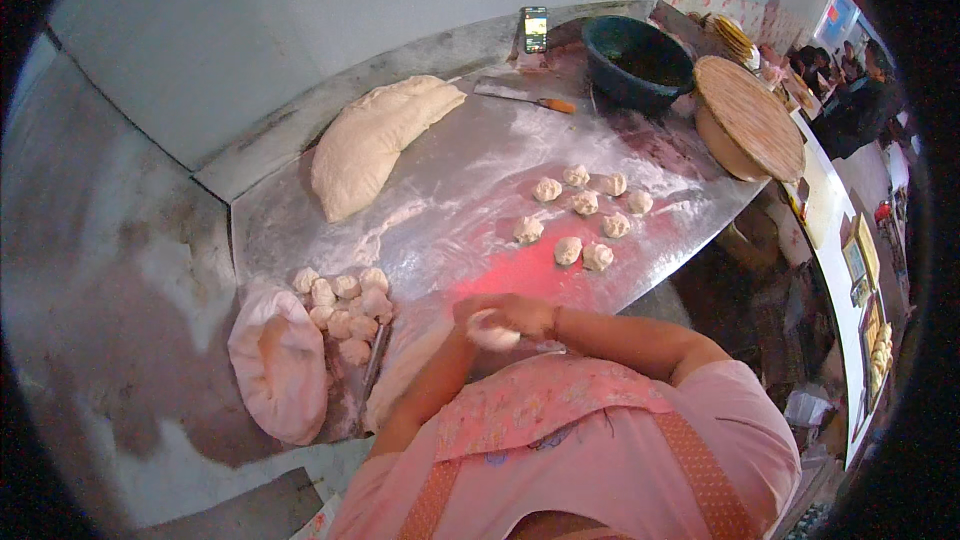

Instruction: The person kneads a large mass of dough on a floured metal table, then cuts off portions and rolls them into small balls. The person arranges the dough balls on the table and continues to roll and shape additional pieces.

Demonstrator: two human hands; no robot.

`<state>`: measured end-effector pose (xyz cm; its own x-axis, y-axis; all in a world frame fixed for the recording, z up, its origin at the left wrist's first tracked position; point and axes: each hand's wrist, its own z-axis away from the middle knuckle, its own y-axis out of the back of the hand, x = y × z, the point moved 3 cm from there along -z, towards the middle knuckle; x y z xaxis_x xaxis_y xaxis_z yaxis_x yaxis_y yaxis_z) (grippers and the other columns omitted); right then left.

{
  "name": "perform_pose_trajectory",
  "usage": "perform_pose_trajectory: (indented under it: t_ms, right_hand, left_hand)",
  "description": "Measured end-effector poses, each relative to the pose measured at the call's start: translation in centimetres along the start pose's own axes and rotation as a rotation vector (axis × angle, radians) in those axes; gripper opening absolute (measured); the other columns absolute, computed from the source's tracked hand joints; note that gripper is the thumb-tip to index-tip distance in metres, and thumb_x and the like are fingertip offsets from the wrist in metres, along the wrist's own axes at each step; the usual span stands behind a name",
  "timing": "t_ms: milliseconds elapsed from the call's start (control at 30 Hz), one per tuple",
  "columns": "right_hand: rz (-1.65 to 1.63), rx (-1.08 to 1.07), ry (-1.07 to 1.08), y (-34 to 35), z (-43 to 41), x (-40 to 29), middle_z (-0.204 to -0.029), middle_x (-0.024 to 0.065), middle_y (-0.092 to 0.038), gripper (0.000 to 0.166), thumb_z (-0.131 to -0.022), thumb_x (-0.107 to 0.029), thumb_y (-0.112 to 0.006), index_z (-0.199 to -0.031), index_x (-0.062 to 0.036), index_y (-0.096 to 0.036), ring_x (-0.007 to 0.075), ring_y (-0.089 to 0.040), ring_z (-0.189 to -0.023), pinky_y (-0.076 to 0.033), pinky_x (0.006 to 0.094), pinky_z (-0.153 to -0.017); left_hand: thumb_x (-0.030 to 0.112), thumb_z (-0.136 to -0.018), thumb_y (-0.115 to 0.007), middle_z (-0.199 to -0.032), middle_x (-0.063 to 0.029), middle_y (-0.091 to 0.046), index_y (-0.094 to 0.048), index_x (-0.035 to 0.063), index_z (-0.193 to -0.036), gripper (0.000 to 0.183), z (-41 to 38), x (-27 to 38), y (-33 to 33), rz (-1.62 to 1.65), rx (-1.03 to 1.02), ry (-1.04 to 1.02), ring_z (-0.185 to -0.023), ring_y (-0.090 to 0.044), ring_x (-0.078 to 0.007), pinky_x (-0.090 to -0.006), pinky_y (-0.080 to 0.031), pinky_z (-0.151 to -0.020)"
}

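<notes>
My left hand point(470, 308) and my right hand point(527, 314) meet close in front of my apron, above the near edge of the floured metal worktop point(442, 240). Between them they hold a pale piece of dough point(493, 333); its lower side shows, and my fingers are partly hidden. Ahead and to the right, several rough dough balls point(585, 202) lie spaced apart. More dough balls point(346, 307) are clustered to the left, beside an open cloth flour sack point(244, 360). A large slab of dough point(382, 139) rests towards the wall.
A slim rod, perhaps a rolling pin point(376, 356), lies beside the left cluster. Further back are a wooden-handled blade point(517, 96), an upright phone point(535, 30), a dark basin point(637, 64) and a round woven lid point(750, 116) over a container. People point(855, 109) are beyond the counter point(829, 217).
</notes>
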<state>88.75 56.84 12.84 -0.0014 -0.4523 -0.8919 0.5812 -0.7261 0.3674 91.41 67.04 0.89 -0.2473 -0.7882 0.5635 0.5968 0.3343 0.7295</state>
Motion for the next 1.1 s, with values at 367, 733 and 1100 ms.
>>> perform_pose_trajectory:
  t_ms: [367, 733, 1100]
  right_hand:
    - [-0.111, 0.226, -0.068, 4.0, -4.3, 2.5, -0.103, 0.0148, -0.064, 0.049, -0.093, -0.045, -0.038, -0.101, -0.0041, -0.063, 0.0267, -0.059, -0.098, -0.045, 0.0385, -0.086]
    - [0.053, 0.128, -0.28, -8.8, -8.8, 12.4, -0.082, 0.0197, -0.064, 0.044, -0.093, -0.037, -0.042, -0.09, 0.0006, -0.064, 0.0315, -0.064, -0.075, -0.051, 0.0427, -0.064]
    - [0.243, -0.102, 0.623, -1.6, -0.5, 1.9, -0.113, 0.0139, -0.058, 0.037, -0.085, -0.032, -0.056, -0.111, -0.0064, -0.06, 0.0271, -0.056, -0.105, -0.044, 0.0364, -0.09]
  left_hand:
    - [0.027, -0.072, -0.067, -0.111, -0.0143, -0.056, -0.054, 0.0057, -0.111, 0.047, 7.3, -2.7, 1.2, -0.23, 0.361, -0.214, -0.1, -0.055, -0.0324, -0.0407, -0.046, -0.083]
    - [0.021, -0.07, -0.065, -0.092, -0.0159, -0.061, -0.055, 0.0021, -0.096, 0.033, 9.0, 0.6, 1.5, -0.146, 0.517, -0.105, -0.089, -0.059, -0.0354, -0.0438, -0.045, -0.071]
    - [0.026, -0.072, -0.066, -0.094, -0.0118, -0.056, -0.055, 0.0039, -0.095, 0.033, 2.0, -2.5, 0.4, -0.087, 0.208, 0.015, -0.091, -0.056, -0.0279, -0.0415, -0.044, -0.075]
